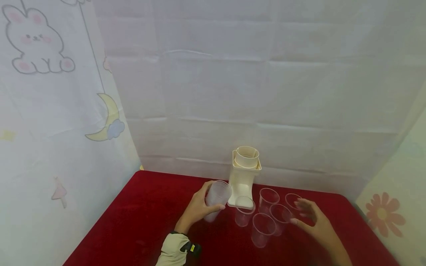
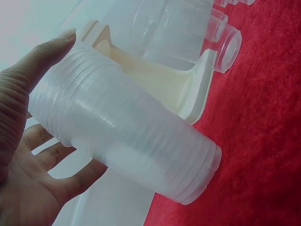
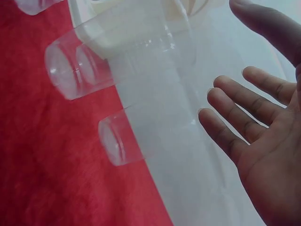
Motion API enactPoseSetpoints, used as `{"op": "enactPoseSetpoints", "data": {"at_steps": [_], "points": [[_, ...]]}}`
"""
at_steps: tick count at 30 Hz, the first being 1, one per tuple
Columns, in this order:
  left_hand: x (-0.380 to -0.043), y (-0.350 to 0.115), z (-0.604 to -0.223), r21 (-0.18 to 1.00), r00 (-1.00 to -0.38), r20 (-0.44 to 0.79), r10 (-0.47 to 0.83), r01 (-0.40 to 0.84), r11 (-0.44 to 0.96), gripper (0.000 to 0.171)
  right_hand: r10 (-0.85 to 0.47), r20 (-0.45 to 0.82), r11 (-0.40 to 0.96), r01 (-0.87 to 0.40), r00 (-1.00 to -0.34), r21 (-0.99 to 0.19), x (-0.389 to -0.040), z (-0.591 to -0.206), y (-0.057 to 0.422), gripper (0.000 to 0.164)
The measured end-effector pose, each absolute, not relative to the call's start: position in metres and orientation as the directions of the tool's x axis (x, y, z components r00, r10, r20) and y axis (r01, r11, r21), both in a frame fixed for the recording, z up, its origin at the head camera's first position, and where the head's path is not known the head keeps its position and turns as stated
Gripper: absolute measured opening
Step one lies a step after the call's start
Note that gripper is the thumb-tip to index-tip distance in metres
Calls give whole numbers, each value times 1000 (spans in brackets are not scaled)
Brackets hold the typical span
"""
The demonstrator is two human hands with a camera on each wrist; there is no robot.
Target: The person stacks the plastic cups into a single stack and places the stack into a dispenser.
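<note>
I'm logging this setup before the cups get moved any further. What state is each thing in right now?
Stack of clear plastic cups: nested, gripped by the left hand
Five single clear plastic cups: upright, mouths up, apparently empty
Right hand: near the single cups, fingers extended, holding nothing
Cream plastic stand: upright, its round top open
Red cloth: spread over the tabletop
White backdrop: hanging, creased

left sleeve (image 1: 172,248): cream | wrist strap (image 1: 178,233): black | strap device (image 1: 197,249): black, yellow mark (image 1: 192,248) | hands (image 1: 197,207): bare
</note>
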State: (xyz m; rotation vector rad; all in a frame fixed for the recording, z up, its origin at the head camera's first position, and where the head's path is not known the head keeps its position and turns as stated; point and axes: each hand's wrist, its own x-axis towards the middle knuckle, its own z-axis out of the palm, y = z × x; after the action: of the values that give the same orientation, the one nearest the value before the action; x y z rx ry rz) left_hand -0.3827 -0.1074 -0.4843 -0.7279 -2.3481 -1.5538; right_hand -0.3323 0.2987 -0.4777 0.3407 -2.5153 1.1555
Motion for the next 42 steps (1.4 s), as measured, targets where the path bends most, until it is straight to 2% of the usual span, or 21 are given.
{"op": "enactPoseSetpoints", "data": {"at_steps": [10,16,21,28,35,42], "points": [[-384,-108,-485,783,-844,463,272,533,322,80,-17,318,651,-252,-948,-716,-327,-485,298,68],[-383,-108,-487,802,-850,449,276,520,296,79,-32,306,615,-260,-951,-744,-325,-490,297,65],[-384,-106,-487,800,-850,455,267,521,297,81,-14,264,613,-217,-964,-760,-325,-494,296,67],[-362,-103,-456,800,-846,458,275,526,287,77,-9,195,590,-163,-981,-791,-326,-499,294,68],[-386,-107,-487,794,-842,460,283,533,294,79,-28,186,559,-170,-982,-811,-329,-506,288,69],[-385,-106,-486,797,-847,453,278,525,301,80,-18,160,564,-142,-987,-813,-333,-512,282,74]]}}
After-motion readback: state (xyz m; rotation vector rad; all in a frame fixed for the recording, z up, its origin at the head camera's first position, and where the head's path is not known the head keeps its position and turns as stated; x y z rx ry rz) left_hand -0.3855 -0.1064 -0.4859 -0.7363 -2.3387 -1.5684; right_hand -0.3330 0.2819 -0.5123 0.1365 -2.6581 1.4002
